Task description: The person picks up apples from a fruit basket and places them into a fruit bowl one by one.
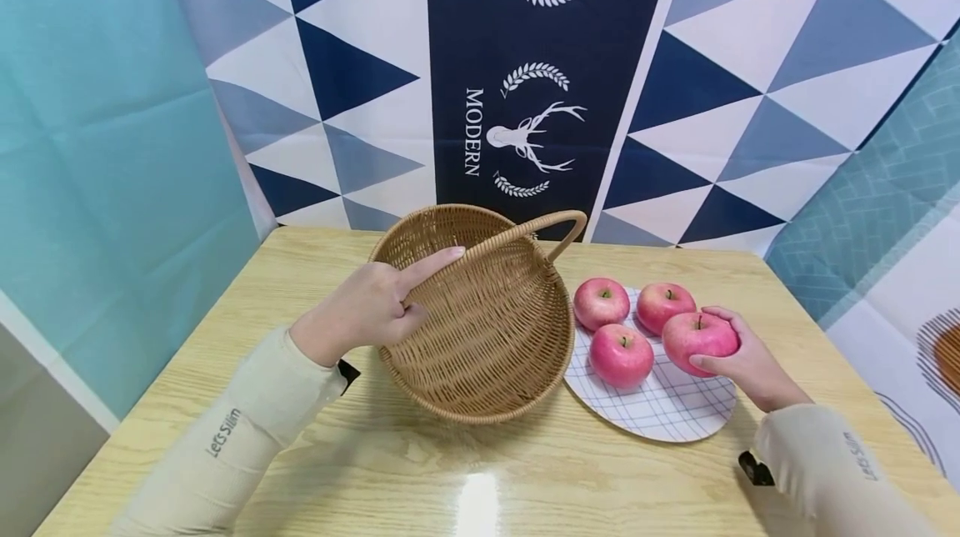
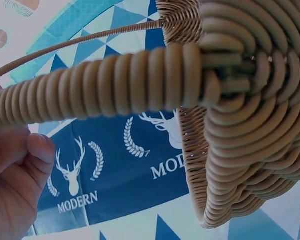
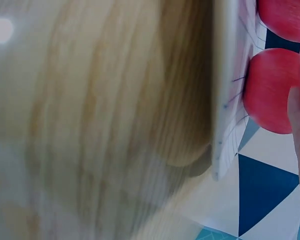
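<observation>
My left hand (image 1: 367, 312) grips the handle (image 1: 517, 233) of a wicker basket (image 1: 487, 345), its index finger stretched along the wrapped rod. The basket tilts with its wide mouth toward me. In the left wrist view the thumb (image 2: 40, 147) sits just under the handle. My right hand (image 1: 761, 370) holds a pink-red apple (image 1: 697, 343) between thumb and fingers, above the right side of a plate. Three more apples lie on that white, blue-checked plate (image 1: 675, 424): a back left apple (image 1: 602, 303), a front left apple (image 1: 621, 356) and a back right apple (image 1: 665, 303).
The basket overlaps the plate's left edge in the head view. Both stand on a light wooden table (image 1: 420, 479). A patterned cloth (image 1: 525, 62) with triangles and deer heads hangs behind the table, and a teal cloth (image 1: 112, 162) hangs at the left.
</observation>
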Action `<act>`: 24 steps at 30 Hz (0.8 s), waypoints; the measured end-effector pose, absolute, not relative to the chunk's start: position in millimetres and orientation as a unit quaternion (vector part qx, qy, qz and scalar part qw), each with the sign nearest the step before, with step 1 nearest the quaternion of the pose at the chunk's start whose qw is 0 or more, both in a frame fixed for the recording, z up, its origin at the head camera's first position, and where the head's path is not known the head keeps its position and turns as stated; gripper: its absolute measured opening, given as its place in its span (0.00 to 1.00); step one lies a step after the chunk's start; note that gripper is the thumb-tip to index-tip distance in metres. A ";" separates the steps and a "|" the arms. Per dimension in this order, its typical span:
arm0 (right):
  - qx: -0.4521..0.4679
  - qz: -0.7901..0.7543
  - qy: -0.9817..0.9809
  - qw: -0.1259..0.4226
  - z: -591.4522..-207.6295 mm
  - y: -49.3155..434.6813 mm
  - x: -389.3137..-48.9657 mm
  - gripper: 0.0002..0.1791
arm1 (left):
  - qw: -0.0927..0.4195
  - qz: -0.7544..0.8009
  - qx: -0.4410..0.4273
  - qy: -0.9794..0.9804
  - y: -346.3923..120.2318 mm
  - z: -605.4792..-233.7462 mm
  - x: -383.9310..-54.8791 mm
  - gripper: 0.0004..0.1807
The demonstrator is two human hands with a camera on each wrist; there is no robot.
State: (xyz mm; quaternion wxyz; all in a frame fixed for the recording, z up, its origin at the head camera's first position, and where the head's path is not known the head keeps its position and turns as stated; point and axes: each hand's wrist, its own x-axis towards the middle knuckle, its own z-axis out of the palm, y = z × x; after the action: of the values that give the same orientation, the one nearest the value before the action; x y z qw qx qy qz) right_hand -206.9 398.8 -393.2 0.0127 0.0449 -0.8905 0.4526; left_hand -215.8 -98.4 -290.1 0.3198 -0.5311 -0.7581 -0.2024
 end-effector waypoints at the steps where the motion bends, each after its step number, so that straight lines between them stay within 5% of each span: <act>1: 0.046 0.453 -0.890 0.014 -394.6 399.4 -206.5 0.45 | 0.322 -0.203 -0.532 -0.757 -98.1 -290.5 -216.1 0.49; 17: 0.042 0.392 -0.919 -0.018 -400.0 396.2 -214.0 0.46 | 0.319 -0.261 -0.491 -0.768 -106.7 -292.2 -224.9 0.55; 24: 0.061 0.386 -0.918 -0.059 -400.9 395.3 -225.5 0.45 | 0.287 -0.279 -0.405 -0.822 -118.6 -292.2 -227.8 0.40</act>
State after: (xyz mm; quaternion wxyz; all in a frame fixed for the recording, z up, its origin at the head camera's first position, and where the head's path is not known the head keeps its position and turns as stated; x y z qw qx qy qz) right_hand -225.5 395.3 -400.9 -0.0592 0.0615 -0.9184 0.3863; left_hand -227.8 -118.6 -292.2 0.2871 -0.4046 -0.8222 -0.2789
